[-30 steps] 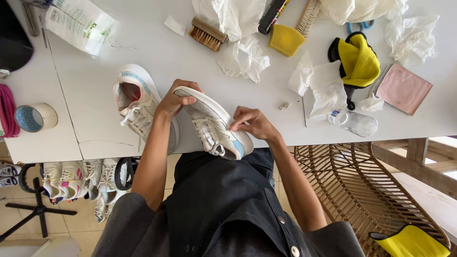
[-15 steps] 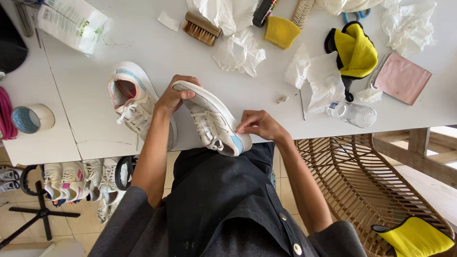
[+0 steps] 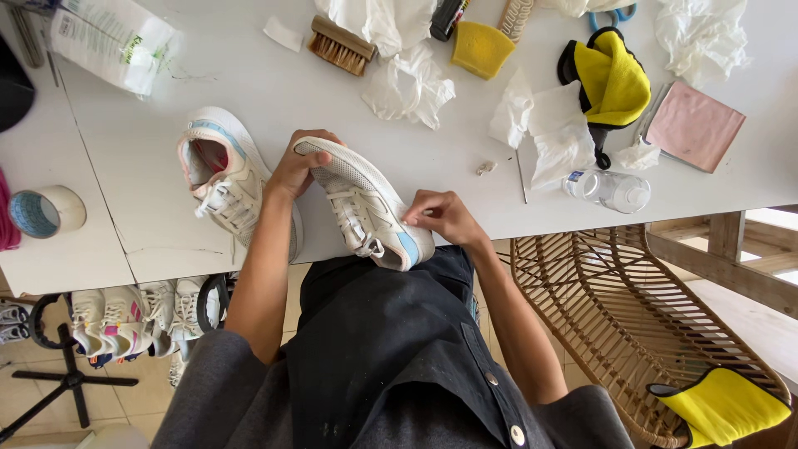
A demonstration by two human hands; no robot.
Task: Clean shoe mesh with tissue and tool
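The person stands at the near edge of the counter point(image 3: 249, 91), dark apron in the foreground. Both hands hold one white sneaker point(image 3: 366, 204), tipped on its side over the counter edge, sole turned away and to the left, its blue-tipped end pointing at the apron.

The left hand point(image 3: 295, 166) grips the far end of the sneaker, fingers curled over the sole rim and closed on it. The right hand point(image 3: 445, 216) rests on the side panel near the blue end, fingers bunched together and pressed to the upper; whether they pinch a small cloth or wipe cannot be told.

Compared with one second ago, the sneaker has rotated slightly and its near end has dropped lower over the counter edge, while the right hand has shifted along the side panel. Judgement: work on the side panel is in progress, not finished.

Left of the held sneaker, its mate point(image 3: 224, 179) lies on the counter. Further left sits a tape roll point(image 3: 46, 212). Right of centre: a clear plastic bottle point(image 3: 607, 189) lying down. At the far edge: a wooden brush point(image 3: 341, 46), a yellow sponge point(image 3: 480, 46), crumpled white tissues point(image 3: 407, 83), a yellow cloth point(image 3: 615, 79).
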